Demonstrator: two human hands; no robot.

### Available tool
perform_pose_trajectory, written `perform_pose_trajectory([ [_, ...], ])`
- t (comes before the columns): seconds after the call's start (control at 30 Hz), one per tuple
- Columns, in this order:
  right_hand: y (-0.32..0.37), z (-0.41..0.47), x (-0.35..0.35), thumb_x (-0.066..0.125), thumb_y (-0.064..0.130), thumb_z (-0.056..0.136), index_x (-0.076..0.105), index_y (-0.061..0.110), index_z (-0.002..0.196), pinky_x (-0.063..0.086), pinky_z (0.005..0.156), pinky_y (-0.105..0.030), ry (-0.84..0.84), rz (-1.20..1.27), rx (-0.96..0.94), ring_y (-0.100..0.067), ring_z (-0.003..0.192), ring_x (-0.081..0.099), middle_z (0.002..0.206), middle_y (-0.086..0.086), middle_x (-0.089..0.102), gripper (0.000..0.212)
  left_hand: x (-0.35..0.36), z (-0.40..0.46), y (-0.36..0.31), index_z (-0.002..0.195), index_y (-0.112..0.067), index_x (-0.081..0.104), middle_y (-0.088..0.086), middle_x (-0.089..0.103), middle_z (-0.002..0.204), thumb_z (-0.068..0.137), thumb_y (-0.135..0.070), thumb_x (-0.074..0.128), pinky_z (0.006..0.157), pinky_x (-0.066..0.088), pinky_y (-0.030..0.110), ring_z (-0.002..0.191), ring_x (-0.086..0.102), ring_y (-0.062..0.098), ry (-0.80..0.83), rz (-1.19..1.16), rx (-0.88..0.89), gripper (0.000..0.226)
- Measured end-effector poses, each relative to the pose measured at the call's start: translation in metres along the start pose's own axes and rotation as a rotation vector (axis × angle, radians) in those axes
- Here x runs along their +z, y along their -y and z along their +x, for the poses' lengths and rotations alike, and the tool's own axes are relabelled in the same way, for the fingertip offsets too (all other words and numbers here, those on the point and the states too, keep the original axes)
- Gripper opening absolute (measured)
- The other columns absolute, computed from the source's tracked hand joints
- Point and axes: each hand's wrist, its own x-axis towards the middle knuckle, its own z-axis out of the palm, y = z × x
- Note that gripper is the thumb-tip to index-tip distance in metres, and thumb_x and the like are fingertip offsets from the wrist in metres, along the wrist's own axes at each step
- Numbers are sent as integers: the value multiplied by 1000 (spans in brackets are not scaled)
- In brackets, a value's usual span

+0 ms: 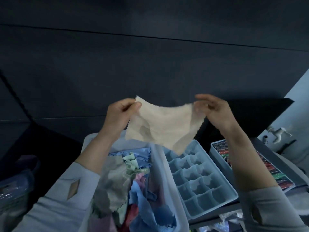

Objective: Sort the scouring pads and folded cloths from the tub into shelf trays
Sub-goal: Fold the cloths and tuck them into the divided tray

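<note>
A beige cloth hangs spread out in the air above the tub and the tray. My left hand pinches its upper left corner between thumb and fingers. My right hand pinches its upper right corner. Below them stands a translucent tub filled with several loose cloths in blue, grey, green and pink. To the tub's right lies a light blue tray divided into several small compartments, which look bare where they show.
A second tray at the far right holds packed red, green and dark items. A dark wall fills the background, with a black panel behind my right hand. Bagged goods sit low on the left.
</note>
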Motion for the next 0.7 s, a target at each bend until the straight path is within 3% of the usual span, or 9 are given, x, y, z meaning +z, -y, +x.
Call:
perform_pose_trajectory([
  [0.07, 11, -5, 18, 74, 18, 85, 60, 21, 128, 45, 98, -23, 165, -125, -69, -3, 108, 62, 111, 6, 69, 45, 13, -1, -9, 79, -22, 73, -14, 67, 72, 88, -14, 70, 69, 46, 18, 70, 58, 0, 112, 87, 67, 13],
  [0.13, 22, -11, 44, 78, 24, 81, 57, 23, 130, 42, 101, -20, 365, -108, -76, -2, 110, 60, 114, 6, 67, 54, 27, -1, -14, 84, -22, 73, -15, 69, 76, 88, -10, 70, 75, 49, 21, 75, 61, -1, 261, 152, 139, 13],
  [0.23, 27, -14, 66, 76, 11, 83, 66, 4, 110, 50, 87, -25, 488, 83, 18, -15, 90, 64, 97, -9, 70, 30, 34, 2, -11, 87, -30, 70, -16, 70, 84, 90, -13, 67, 84, 51, 29, 83, 63, 2, 345, 197, 217, 17],
  [0.3, 24, -14, 65, 73, 4, 84, 66, 0, 95, 52, 74, -19, 420, 199, 69, -13, 79, 65, 88, -9, 70, 14, 28, -2, -4, 94, -29, 67, -13, 68, 87, 87, -23, 69, 80, 50, 28, 82, 62, 4, 365, 186, 194, 9],
  [0.33, 22, -13, 62, 73, 3, 84, 66, 2, 89, 51, 68, -17, 362, 239, 88, -10, 73, 66, 84, -7, 71, 9, 24, -5, 2, 99, -26, 64, -8, 67, 88, 85, -25, 72, 78, 50, 27, 81, 61, 6, 386, 187, 143, 16],
  [0.43, 17, -10, 49, 73, 8, 84, 66, 3, 87, 47, 56, -18, 212, 265, 121, -10, 63, 62, 78, -5, 70, 10, 7, -15, 27, 99, -20, 64, -3, 67, 85, 79, -16, 80, 75, 49, 29, 75, 59, 8, 437, 358, 34, 26],
  [0.5, 16, -8, 38, 73, 13, 85, 67, -1, 92, 48, 59, -23, 161, 266, 127, -14, 66, 60, 80, -7, 68, 17, -5, -20, 41, 81, -19, 66, -11, 62, 70, 81, -16, 78, 68, 43, 26, 64, 51, 4, 411, 481, 18, 13],
  [0.57, 18, -6, 29, 72, 14, 86, 68, 3, 92, 51, 64, -24, 138, 296, 139, -15, 72, 63, 85, -7, 70, 13, -13, -23, 48, 66, -25, 61, -16, 57, 59, 84, -15, 75, 64, 40, 21, 58, 47, -3, 377, 517, 0, 25],
  [0.7, 20, -5, 19, 70, 15, 88, 69, 9, 90, 53, 74, -26, 112, 326, 138, -16, 80, 65, 91, -7, 71, 6, -22, -19, 48, 75, -33, 68, -25, 69, 72, 85, -11, 73, 75, 48, 15, 69, 61, -8, 264, 432, -31, 25],
])
